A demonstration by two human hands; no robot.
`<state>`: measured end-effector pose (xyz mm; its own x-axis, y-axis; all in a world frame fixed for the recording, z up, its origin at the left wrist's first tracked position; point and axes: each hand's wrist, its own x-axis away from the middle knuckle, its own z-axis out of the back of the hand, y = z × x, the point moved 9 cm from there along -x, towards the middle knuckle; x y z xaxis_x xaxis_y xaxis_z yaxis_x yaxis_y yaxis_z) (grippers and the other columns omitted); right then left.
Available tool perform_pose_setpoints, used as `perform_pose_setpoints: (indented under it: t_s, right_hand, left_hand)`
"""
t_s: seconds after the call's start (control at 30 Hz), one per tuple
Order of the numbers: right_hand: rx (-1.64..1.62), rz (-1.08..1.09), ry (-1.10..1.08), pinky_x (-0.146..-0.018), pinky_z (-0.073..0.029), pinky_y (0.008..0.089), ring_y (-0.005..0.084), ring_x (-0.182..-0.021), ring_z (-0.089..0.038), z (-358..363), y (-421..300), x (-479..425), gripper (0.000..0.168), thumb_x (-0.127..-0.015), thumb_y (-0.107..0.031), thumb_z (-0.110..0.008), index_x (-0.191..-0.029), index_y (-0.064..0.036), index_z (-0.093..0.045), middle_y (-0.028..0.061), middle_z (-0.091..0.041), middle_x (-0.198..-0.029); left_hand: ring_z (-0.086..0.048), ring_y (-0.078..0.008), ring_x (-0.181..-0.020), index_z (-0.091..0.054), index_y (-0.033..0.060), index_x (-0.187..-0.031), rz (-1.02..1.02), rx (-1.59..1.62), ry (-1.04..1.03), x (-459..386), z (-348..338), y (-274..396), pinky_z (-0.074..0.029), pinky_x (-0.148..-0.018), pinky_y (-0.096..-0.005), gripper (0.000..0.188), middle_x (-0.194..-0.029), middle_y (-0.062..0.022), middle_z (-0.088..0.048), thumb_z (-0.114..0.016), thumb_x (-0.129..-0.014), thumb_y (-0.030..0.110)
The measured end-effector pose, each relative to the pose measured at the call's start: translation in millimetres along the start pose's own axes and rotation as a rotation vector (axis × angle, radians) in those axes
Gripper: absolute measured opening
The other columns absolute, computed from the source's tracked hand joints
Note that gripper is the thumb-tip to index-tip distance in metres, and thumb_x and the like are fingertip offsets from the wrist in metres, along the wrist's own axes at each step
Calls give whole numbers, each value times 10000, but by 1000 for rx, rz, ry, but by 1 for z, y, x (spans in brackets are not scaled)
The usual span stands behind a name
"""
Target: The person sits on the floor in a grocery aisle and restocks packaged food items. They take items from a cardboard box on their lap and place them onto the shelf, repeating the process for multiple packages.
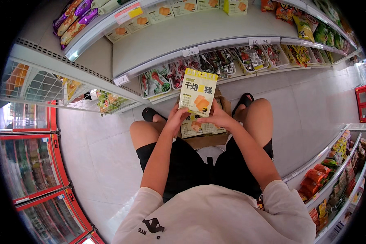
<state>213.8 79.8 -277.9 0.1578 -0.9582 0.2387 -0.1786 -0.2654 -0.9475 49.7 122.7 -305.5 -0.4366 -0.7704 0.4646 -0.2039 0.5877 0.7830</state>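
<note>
A pale yellow snack package (197,91) with pictures of square cakes is held up in front of me, its printed face towards the camera. My left hand (177,119) grips its lower left edge, thumb across the front. On the lower right edge, my right hand (218,116) holds it too, partly behind the package. Below it, between my knees, an open cardboard box (206,141) contains more packages of the same look (192,129). The held package hides the far part of the box.
Ahead is a store shelf (183,33) with a row of similar packages (160,12). Under it stand trays of wrapped snacks (155,80). Red-framed glass-door coolers (30,164) line the left. Another snack shelf (329,170) stands at the right. A wire rack (48,82) is at left.
</note>
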Motion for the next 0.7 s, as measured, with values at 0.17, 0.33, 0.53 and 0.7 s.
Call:
perform_pose_setpoints:
  t_s: [0.17, 0.33, 0.53, 0.7]
  right_hand:
    - [45, -18, 20, -1067, -416, 387, 251, -1277, -505, 12, 2, -8, 1063, -713, -141, -898, -1514, -19, -209, 154, -498, -1407]
    - [-63, -80, 68, -1004, -466, 368, 228, -1221, -546, 11, -11, -2, 1012, -722, -136, -893, -1501, -25, -257, 132, -534, -1368]
    - [-78, -45, 83, -975, -486, 366, 218, -1199, -560, 21, -2, -7, 990, -720, -154, -900, -1493, -34, -293, 112, -546, -1355]
    - [-102, -72, 98, -973, -488, 368, 211, -1180, -570, 20, 2, -8, 983, -708, -173, -910, -1481, -31, -320, 106, -564, -1328]
  left_hand:
    - [-566, -215, -1188, -489, 33, -1331, 2, 3, -48, 0, -7, 1, -430, -1054, -376, 453, -1277, -88, -600, -645, -922, 149]
    - [-572, -176, -1171, -507, 61, -1307, -15, -7, -101, 6, -12, 7, -445, -1038, -351, 425, -1265, -52, -605, -675, -941, 197]
    - [-571, -171, -1171, -504, 72, -1320, -5, 36, -135, 3, -12, -1, -439, -1051, -361, 472, -1273, -47, -602, -665, -961, 333]
    - [-573, -171, -1168, -505, 73, -1321, -55, 61, -122, -2, -5, -4, -427, -1064, -371, 487, -1259, -44, -610, -628, -975, 393]
